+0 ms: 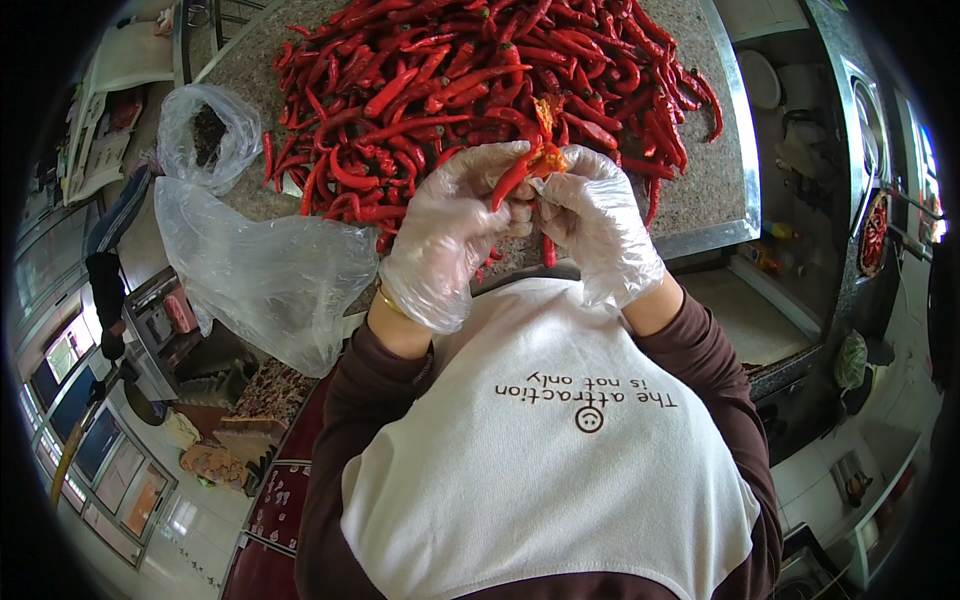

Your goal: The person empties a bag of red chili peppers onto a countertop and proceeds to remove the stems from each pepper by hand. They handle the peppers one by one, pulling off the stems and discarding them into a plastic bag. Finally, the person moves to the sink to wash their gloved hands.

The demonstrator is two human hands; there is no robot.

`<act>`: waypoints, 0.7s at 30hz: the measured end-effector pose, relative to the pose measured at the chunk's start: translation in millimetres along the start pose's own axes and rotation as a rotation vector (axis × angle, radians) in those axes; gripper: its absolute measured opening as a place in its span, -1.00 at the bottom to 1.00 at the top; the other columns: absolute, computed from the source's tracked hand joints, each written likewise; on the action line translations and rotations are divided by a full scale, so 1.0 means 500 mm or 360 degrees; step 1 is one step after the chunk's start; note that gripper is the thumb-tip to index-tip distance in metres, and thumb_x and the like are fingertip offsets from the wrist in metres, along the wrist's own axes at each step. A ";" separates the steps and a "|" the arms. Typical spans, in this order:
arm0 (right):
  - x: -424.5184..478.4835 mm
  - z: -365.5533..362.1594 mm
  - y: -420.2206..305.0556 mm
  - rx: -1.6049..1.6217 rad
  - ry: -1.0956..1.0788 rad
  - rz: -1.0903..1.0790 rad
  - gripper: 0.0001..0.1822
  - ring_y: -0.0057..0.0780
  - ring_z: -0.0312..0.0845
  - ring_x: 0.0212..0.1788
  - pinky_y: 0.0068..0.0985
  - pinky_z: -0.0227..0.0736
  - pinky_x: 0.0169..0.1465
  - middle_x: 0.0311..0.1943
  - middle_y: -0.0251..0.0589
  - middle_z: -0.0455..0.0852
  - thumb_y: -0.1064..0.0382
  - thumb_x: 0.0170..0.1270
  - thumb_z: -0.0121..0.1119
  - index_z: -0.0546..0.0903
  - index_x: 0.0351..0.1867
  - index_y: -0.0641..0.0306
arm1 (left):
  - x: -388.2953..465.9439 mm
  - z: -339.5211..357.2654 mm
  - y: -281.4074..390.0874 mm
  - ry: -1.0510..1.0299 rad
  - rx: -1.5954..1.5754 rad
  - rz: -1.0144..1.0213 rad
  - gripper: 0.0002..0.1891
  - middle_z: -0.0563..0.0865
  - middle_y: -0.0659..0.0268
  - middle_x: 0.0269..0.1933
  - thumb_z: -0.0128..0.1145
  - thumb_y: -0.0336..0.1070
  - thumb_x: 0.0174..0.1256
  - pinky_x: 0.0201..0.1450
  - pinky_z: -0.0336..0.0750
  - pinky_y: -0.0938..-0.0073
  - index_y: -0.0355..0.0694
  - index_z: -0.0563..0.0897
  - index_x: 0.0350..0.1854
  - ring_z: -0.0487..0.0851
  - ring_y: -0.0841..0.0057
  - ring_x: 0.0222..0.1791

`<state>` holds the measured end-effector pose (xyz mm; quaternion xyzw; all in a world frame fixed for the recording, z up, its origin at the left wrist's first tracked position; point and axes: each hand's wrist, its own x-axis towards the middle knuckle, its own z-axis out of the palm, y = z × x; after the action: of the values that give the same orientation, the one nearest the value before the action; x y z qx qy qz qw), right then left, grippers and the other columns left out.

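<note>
A split red chilli pepper (551, 159), its orange inside showing, is held between my two hands over the near edge of the table. Clear plastic gloves cover both. My left hand (457, 217) pinches the red outer part, and its fingertips meet those of my right hand (600, 217), which grips the pepper's other side. Just beyond my fingers lies another opened piece with orange flesh (546, 112). A large heap of red chilli peppers (450, 82) spreads behind my hands, and a few peppers lie beneath them.
The stone-topped table (720, 180) has a metal edge. At its left lie an open clear plastic bag (262, 262) and a rolled-down plastic bag (172, 135) with dark contents. A dark counter (825, 285) stands at the right. Another person (105, 277) is at the far left.
</note>
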<state>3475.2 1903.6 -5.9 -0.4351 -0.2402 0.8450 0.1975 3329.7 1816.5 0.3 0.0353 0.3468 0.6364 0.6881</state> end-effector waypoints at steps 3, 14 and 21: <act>-0.012 0.014 -0.014 -0.0167 0.0059 0.0010 -0.95 -0.72 0.37 -0.64 -0.72 0.20 -0.58 -0.58 -0.40 0.56 0.44 0.21 0.16 0.55 -0.31 0.25 | -0.010 0.040 -0.017 0.0257 0.0472 0.0284 -0.65 0.69 0.20 -0.09 0.17 -0.51 0.25 -0.11 0.59 0.60 -0.35 0.55 0.10 0.66 0.60 -0.21; -0.028 0.012 -0.005 0.0096 -0.0251 -0.0025 -0.92 -0.72 0.33 -0.62 -0.69 0.11 -0.60 -0.55 -0.37 0.55 0.49 0.17 0.13 0.55 -0.31 0.28 | -0.017 0.047 -0.029 0.0379 0.0497 0.0490 -0.76 0.73 0.16 -0.16 0.06 -0.50 0.36 -0.12 0.57 0.59 -0.43 0.61 0.02 0.68 0.57 -0.25; -0.058 0.019 -0.017 0.0223 -0.0309 0.0148 -0.86 -0.73 0.34 -0.60 -0.70 0.13 -0.56 -0.55 -0.39 0.55 0.52 0.14 0.12 0.55 -0.30 0.21 | -0.042 0.075 -0.044 0.0290 0.0444 0.0668 -0.68 0.72 0.13 -0.11 0.14 -0.32 0.38 0.01 0.56 0.44 -0.43 0.56 0.07 0.69 0.46 -0.16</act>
<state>3484.2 1892.3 22.4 -0.3470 -0.1782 0.9061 0.1638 3369.0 1808.1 27.1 0.1435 0.4768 0.7118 0.4955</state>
